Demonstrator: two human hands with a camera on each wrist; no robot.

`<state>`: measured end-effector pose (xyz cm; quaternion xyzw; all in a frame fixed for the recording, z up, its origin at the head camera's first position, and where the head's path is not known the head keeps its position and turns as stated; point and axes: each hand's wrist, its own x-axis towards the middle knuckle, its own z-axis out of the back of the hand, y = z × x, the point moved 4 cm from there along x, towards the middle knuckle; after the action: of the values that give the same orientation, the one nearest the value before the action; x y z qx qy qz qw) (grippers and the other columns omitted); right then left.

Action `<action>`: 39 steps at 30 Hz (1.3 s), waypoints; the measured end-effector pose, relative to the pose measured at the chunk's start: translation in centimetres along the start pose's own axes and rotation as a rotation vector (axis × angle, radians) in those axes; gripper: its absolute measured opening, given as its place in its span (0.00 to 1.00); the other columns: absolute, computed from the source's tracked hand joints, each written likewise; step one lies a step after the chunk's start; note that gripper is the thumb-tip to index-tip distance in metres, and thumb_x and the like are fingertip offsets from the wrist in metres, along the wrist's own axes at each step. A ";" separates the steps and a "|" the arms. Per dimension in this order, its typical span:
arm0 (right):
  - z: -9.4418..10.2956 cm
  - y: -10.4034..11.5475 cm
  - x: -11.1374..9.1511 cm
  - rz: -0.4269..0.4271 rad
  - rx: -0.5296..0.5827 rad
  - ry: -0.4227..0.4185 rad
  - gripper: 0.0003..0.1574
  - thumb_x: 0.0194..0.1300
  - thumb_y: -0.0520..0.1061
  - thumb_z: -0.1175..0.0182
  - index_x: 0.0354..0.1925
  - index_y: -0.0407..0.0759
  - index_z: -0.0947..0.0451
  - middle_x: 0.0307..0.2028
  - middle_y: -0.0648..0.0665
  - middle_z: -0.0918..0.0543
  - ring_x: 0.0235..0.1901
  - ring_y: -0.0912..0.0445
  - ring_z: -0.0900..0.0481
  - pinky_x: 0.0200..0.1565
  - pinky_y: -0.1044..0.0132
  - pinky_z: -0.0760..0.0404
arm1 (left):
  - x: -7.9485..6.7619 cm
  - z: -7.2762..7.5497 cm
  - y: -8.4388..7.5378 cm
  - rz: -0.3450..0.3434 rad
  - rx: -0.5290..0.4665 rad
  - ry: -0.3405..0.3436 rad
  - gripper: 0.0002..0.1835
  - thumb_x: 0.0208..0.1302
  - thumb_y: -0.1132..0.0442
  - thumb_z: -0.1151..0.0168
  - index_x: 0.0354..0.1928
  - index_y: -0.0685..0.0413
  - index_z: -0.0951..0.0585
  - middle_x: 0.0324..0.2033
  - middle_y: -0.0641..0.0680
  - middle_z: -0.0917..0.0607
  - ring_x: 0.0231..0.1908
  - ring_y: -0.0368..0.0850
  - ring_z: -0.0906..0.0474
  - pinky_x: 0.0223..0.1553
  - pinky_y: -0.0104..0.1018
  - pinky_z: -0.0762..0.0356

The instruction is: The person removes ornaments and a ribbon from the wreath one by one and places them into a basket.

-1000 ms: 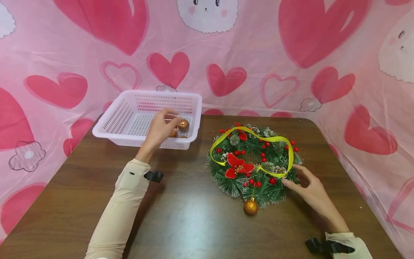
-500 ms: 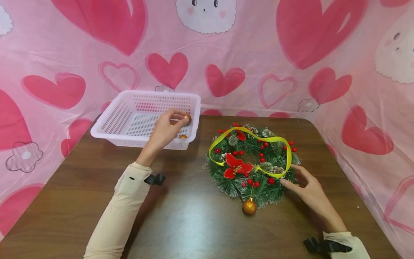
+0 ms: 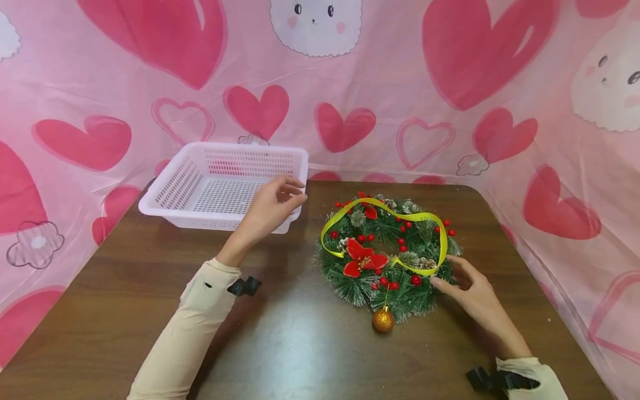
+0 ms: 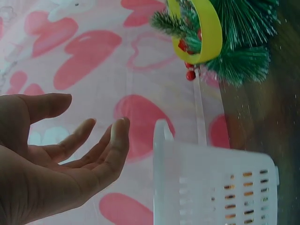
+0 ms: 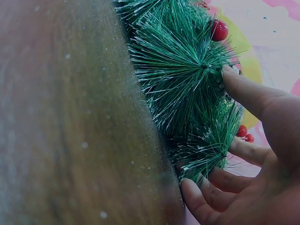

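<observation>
A green wreath (image 3: pixel 350 286) lies on the table, dressed with red berries, a red flower (image 3: pixel 364 259) and a yellow ribbon (image 3: pixel 443 244). From its near edge hangs a gold glitter ball (image 3: pixel 383 320). My right hand (image 3: pixel 477 291) grips the wreath's right side; in the right wrist view the thumb (image 5: pixel 253 91) lies on top and the fingers (image 5: pixel 197 199) curl against the outer underside. Over the right rim of a white slotted basket (image 3: pixel 175 214) hovers my left hand (image 3: pixel 272 208). The left wrist view shows its fingers (image 4: pixel 117 136) loosely bent with nothing between them.
Orange spots show through the basket wall (image 4: pixel 211 164) in the left wrist view; the head view hides that corner behind my left hand. A pink heart-print cloth (image 3: pixel 345 72) hangs behind the brown table (image 3: pixel 280 344).
My left hand has moved right and risen from inside the basket to above its right rim. Gold balls seen near its fingers earlier are hidden now. My right hand stays on the wreath.
</observation>
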<state>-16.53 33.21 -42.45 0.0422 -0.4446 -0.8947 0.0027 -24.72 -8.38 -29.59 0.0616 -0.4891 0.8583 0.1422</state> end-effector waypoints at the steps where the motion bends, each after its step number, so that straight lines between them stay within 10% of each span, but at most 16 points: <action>1: 0.0 0.0 0.0 0.002 -0.001 -0.003 0.48 0.66 0.60 0.35 0.74 0.45 0.43 0.67 0.22 0.36 0.64 0.28 0.35 0.59 0.32 0.33 | 0.0 -0.2 -0.1 -0.003 -0.002 0.010 0.15 0.67 0.61 0.35 0.52 0.59 0.22 0.46 0.59 0.15 0.45 0.55 0.17 0.39 0.41 0.16; 25: 0.0 0.0 0.1 0.011 0.007 -0.008 0.47 0.66 0.59 0.35 0.74 0.44 0.42 0.66 0.23 0.34 0.64 0.28 0.35 0.60 0.32 0.34 | -3.7 -6.6 -3.3 -0.146 0.059 0.484 0.15 0.70 0.58 0.37 0.53 0.55 0.22 0.38 0.51 0.12 0.39 0.40 0.18 0.42 0.36 0.20; 39: 0.1 0.1 -0.1 0.027 0.001 -0.015 0.47 0.66 0.58 0.35 0.74 0.43 0.42 0.66 0.24 0.34 0.63 0.29 0.34 0.59 0.33 0.33 | -6.9 -10.3 -3.7 -0.112 0.042 0.761 0.16 0.71 0.56 0.39 0.56 0.55 0.23 0.37 0.51 0.13 0.35 0.36 0.16 0.40 0.28 0.21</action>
<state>-16.48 33.20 -42.33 0.0292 -0.4455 -0.8948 0.0115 -16.67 1.01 -33.55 -0.2321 -0.3797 0.8205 0.3588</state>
